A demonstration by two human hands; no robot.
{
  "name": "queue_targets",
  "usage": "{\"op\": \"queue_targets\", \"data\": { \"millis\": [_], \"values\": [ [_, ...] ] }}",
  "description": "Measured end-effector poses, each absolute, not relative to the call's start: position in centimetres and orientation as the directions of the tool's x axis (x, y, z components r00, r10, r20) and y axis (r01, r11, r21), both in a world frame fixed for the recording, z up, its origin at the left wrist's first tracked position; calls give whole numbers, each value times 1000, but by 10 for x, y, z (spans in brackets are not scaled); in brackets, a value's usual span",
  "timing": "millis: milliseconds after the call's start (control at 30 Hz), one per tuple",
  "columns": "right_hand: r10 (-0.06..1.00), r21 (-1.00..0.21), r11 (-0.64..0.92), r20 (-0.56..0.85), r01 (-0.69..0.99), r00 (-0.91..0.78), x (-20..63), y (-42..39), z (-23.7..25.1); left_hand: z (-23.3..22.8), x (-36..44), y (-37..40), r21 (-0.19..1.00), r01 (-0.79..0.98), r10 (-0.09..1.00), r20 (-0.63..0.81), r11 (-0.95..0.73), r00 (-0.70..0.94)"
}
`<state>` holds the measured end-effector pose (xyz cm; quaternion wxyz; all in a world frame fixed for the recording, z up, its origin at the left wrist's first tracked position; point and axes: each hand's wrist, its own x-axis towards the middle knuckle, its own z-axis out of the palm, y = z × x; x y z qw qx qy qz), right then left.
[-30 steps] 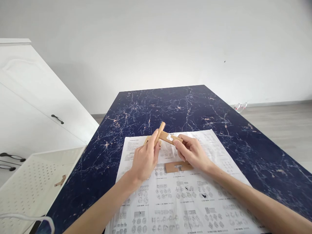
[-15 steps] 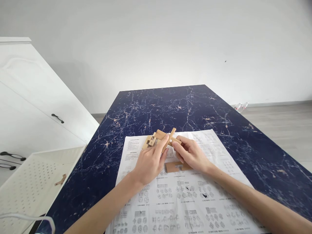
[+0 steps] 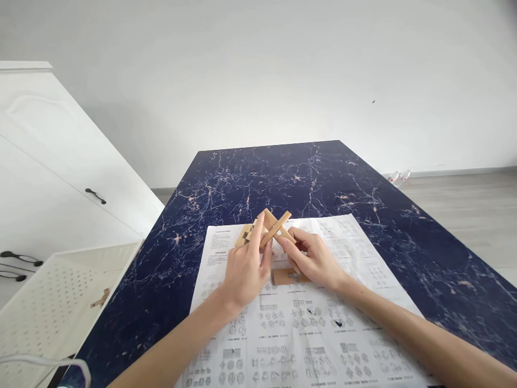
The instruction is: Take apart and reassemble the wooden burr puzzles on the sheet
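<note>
Two flat wooden puzzle pieces cross each other between my hands: a narrow strip [image 3: 277, 228] slants over a wider board [image 3: 266, 214]. My left hand [image 3: 245, 272] pinches the strip's lower end, its index finger stretched up along the board's left side. My right hand [image 3: 317, 257] grips the board's right end between thumb and curled fingers. Behind my left fingers lie lighter wooden pieces [image 3: 242, 235], partly hidden. Below the hands, a brown notched wooden piece [image 3: 284, 277] rests on the printed sheet [image 3: 283, 323], its right part covered by my right hand.
The sheet, printed with rows of puzzle diagrams, lies on a dark blue marbled table [image 3: 258, 183]. At left stand a white cabinet [image 3: 60, 156] and a perforated white surface [image 3: 60, 291] with a small wooden piece [image 3: 100, 298] on it. A white cable [image 3: 48, 357] crosses the lower left corner.
The strip has tilted further and shifted left across the board. My left index finger has moved left and straightened. My right hand has slid slightly left with the board.
</note>
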<state>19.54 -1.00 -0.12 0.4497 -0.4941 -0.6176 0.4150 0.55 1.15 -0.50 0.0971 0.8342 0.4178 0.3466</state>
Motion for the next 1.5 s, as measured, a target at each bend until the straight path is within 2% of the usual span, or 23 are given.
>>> {"op": "queue_targets", "data": {
  "millis": [300,467,600,733,800,900,1100,1200,1300,1400,1500],
  "values": [
    [978,-959,177,146,221,-151,201,-10,0,0,0,20,554,550,781,454,-625,429],
    [972,-968,162,122,191,-203,203,-8,-1,4,2,22,697,408,804,458,-589,379],
    [947,-922,275,211,272,-244,211,-3,0,8,2,25,847,302,888,354,-438,294],
    [855,-812,436,239,388,-460,221,4,2,15,4,27,959,164,951,186,-231,248],
    [798,-729,524,239,441,-552,224,5,0,19,6,27,982,71,959,153,-175,240],
    [760,-629,602,261,492,-596,223,5,-3,23,8,25,992,-58,960,127,-116,248],
    [753,-564,641,331,521,-568,218,5,-6,23,8,26,923,-370,943,26,106,333],
    [821,-676,559,370,479,-435,219,6,-3,22,9,28,848,-479,930,-43,227,364],
    [928,-869,348,265,353,-262,223,7,3,23,10,30,786,-536,922,-105,307,373],
    [979,-985,150,137,82,-148,228,10,4,25,11,31,744,-565,914,-153,357,376],
    [995,-979,25,44,-204,-91,232,15,1,26,11,30,745,-561,914,-160,359,373]
  ]
}}
